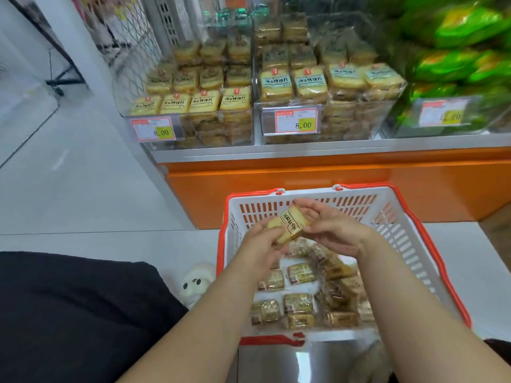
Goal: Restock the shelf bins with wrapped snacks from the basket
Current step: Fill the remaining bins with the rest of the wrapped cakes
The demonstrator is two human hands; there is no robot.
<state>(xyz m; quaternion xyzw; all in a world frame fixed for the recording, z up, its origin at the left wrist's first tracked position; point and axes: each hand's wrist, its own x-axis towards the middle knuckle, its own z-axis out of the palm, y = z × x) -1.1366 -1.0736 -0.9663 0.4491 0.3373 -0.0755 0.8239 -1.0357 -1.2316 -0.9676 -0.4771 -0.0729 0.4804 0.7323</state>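
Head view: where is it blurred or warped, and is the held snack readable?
Head view: green bags at upper right smear with motion blur; wide-angle bends the shelf edge; the yellow wrapped snack between left hand and right hand stays fairly sharp.

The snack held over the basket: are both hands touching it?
Touching. The head view shows the left hand gripping the wrapped snack from below and the right hand's fingers on its upper edge.

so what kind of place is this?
Most likely a small shop or supermarket aisle: clear shelf bins stacked with wrapped snacks, price tags reading 8.00 on their fronts, and an orange-and-white shopping basket on the floor.
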